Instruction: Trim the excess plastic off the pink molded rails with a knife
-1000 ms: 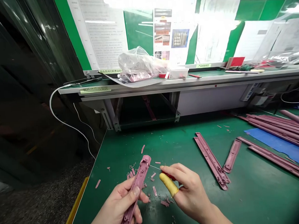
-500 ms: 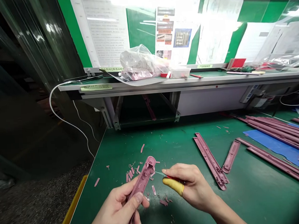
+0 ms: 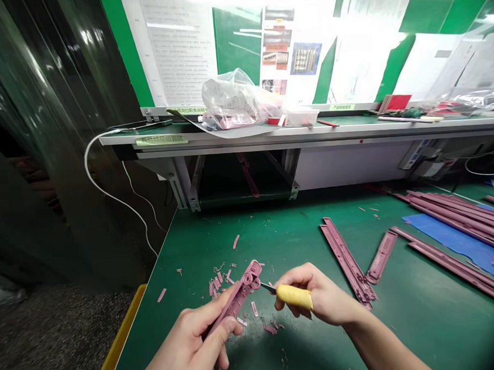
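One strip (image 3: 235, 302) more tilted, one knife (image 3: 269, 287)

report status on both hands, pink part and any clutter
Left hand gripping pink part. Right hand holding blade near its far end. Pink scraps littering green tabletop.

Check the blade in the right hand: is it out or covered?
Out: the blade shows bare past the right hand, pointing toward the far end of the pink strip in the left hand.
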Available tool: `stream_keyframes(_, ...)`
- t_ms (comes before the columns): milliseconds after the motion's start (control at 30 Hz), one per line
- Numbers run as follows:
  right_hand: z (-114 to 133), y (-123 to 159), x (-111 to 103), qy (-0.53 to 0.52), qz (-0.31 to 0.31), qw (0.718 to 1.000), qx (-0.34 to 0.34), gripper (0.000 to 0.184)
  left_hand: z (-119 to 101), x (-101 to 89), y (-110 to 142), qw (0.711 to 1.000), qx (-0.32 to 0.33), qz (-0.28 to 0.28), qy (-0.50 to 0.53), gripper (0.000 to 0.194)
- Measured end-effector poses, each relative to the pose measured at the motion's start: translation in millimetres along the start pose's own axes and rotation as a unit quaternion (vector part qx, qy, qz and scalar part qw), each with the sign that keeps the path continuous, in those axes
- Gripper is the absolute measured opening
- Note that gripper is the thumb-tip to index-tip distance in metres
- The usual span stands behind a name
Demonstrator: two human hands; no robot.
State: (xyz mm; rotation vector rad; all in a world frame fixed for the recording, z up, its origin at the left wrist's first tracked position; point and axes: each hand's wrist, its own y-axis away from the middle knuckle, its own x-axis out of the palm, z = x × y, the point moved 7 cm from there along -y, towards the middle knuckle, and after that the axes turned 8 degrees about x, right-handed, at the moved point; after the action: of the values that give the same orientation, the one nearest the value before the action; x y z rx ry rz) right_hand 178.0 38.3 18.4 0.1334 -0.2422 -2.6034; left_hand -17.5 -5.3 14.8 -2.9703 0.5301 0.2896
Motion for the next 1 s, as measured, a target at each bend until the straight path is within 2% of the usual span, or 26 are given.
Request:
stream_keyframes(133, -20.9, -5.8, 4.1, -0.074, 0.098, 0.988, 0.090, 0.033, -1.3, 0.9, 1.1, 0.999, 0.012, 0.018, -0.025, 0.053)
stream_keyframes(233, -38.9, -10.8, 9.1, -0.122, 0.139, 0.978, 0.093, 0.051, -1.2, -0.3, 0.9, 0.998, 0.029, 0.023, -0.052, 0.056)
stream_keyframes(300, -44.5, -10.9, 11.1, -0.141, 0.123, 0.979, 0.077, 0.058, 2.0, -4.3, -0.3, 0.998, 0.020, 0.027, -0.059, 0.059)
stream_keyframes(367, -40.2, -7.4, 12.0, -0.141, 0.078, 0.986, 0.047, 0.052, 5.1, -10.9, -2.5, 0.997, 0.003, 0.037, -0.070, 0.058)
stream_keyframes(400, -33.4, -4.9, 11.6, -0.108, 0.043, 0.993, 0.020, 0.045, 4.8, -14.7, -4.3, 0.995, 0.002, 0.047, -0.088, 0.055)
stream_keyframes(467, -10.4, 0.8, 11.8, 0.049, -0.042, 0.996, -0.066, 0.038, -0.7, -24.4, -9.6, 0.985, 0.027, 0.057, -0.160, 0.047)
stream_keyframes(500, 4.0, 3.7, 14.1, 0.158, -0.086, 0.976, -0.122, 0.042, -5.6, -28.9, -12.8, 0.974, 0.054, 0.060, -0.210, 0.044)
stream_keyframes(600, 35.8, 7.0, 28.1, 0.418, -0.174, 0.854, -0.256, 0.066, -23.5, -34.9, -21.3, 0.913, 0.170, 0.085, -0.360, 0.039)
stream_keyframes(667, 43.2, 3.6, 34.8, 0.508, -0.194, 0.786, -0.293, 0.074, -35.1, -35.2, -22.8, 0.853, 0.254, 0.095, -0.446, 0.040)
stream_keyframes(767, 45.3, -0.7, 40.7, 0.599, -0.192, 0.714, -0.309, 0.064, -51.5, -37.0, -17.9, 0.756, 0.348, 0.075, -0.550, 0.044)
stream_keyframes(867, 48.8, 2.0, 44.7, 0.639, -0.186, 0.672, -0.325, 0.049, -62.5, -37.4, -9.4, 0.686, 0.386, 0.065, -0.614, 0.058)
stream_keyframes(1000, 57.1, 8.3, 48.0, 0.642, -0.187, 0.658, -0.346, 0.038, -70.8, -36.2, -0.5, 0.647, 0.411, 0.057, -0.640, 0.065)
